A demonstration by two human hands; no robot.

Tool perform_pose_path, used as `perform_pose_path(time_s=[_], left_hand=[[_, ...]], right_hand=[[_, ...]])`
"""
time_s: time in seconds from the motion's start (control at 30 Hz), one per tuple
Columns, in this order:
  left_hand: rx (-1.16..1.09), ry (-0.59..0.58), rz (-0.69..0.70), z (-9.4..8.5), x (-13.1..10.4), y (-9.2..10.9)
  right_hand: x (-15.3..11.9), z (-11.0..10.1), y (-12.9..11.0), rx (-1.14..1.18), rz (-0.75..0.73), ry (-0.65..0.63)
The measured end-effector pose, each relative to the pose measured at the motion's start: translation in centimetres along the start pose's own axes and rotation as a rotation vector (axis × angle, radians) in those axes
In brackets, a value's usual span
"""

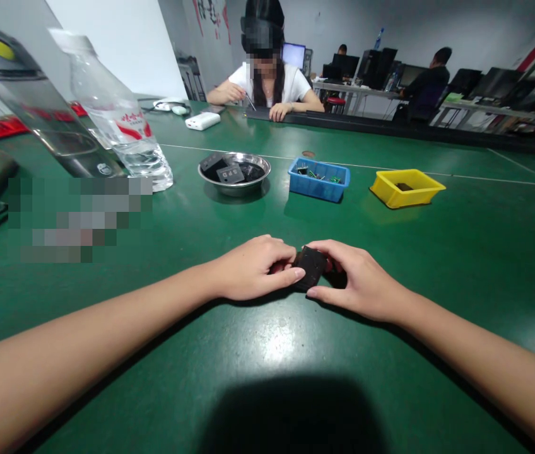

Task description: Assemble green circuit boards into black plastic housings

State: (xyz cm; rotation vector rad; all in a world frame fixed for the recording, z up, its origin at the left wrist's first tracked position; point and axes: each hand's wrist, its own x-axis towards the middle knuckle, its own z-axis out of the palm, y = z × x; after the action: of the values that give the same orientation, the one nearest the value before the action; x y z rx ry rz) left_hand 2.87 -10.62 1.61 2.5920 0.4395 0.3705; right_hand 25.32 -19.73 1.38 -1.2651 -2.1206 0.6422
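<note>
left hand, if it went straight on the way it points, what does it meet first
The left hand would first meet the black piece it touches, then likely the right hand; exact depth is unclear.

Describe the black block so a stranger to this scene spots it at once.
On the green table, find the left hand and right hand, close together. The black block is held between them. Unlike the dark pieces lying in the metal bowl beyond, this one is in hand.
</note>
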Motion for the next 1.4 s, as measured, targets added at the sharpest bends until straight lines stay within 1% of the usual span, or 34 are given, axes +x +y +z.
perform_pose_path(time_s=[0.07, 0.1, 0.17, 0.23, 0.27, 0.37, 0.43, 0.53, 0.67, 0.73, 0.8, 0.93, 1.07, 1.23, 1.33, 1.4], left_hand=[[0.042, -0.016, -0.058, -0.3, 0.1, -0.1], [0.068, -0.015, -0.117, -0.5, 0.2, -0.3], [0.124, 0.019, -0.297, -1.2, 0.4, -1.0], [0.197, 0.137, -0.537, -2.1, 0.4, -2.3], [0.228, 0.174, -0.598, -2.6, 0.3, -3.0], [0.278, 0.246, -0.708, -4.0, -0.1, -5.0], [0.289, 0.284, -0.745, -4.6, -0.4, -5.8], [0.302, 0.367, -0.792, -5.0, -0.7, -6.4], [0.321, 0.558, -0.843, -5.3, -1.0, -6.9], [0.312, 0.628, -0.855, -5.4, -1.1, -7.2], [0.285, 0.632, -0.856, -5.5, -1.3, -7.7], [0.249, 0.596, -0.837, -5.7, -1.6, -8.5], [0.242, 0.615, -0.840, -5.9, -1.8, -9.0], [0.241, 0.721, -0.841, -5.9, -2.0, -9.3], [0.253, 0.793, -0.794, -5.8, -1.9, -9.1], [0.259, 0.815, -0.743, -5.7, -1.8, -8.8]], right_hand=[[0.0, 0.0, 0.2, -0.026, -0.011, -0.001], [0.0, 0.0, 0.3, -0.023, -0.007, 0.001], [0.0, 0.0, 0.6, -0.016, 0.005, 0.011], [0.0, -0.2, 0.8, -0.031, 0.012, 0.015], [0.0, -0.4, 0.9, -0.044, 0.013, 0.019], [0.1, -0.7, 1.1, -0.072, 0.009, 0.030], [0.2, -0.8, 1.2, -0.077, 0.004, 0.034], [0.2, -0.8, 1.3, -0.093, -0.010, 0.031], [0.2, -0.8, 1.3, -0.133, -0.033, 0.007], [0.2, -0.8, 1.3, -0.138, -0.034, -0.004], [0.2, -0.8, 1.3, -0.141, -0.033, -0.013], [0.2, -0.9, 1.2, -0.155, -0.038, -0.024], [0.2, -0.9, 1.2, -0.157, -0.039, -0.023], [0.2, -0.8, 1.4, -0.152, -0.065, -0.011], [0.2, -0.7, 1.6, -0.154, -0.083, 0.013], [0.1, -0.6, 1.6, -0.148, -0.084, 0.068]])
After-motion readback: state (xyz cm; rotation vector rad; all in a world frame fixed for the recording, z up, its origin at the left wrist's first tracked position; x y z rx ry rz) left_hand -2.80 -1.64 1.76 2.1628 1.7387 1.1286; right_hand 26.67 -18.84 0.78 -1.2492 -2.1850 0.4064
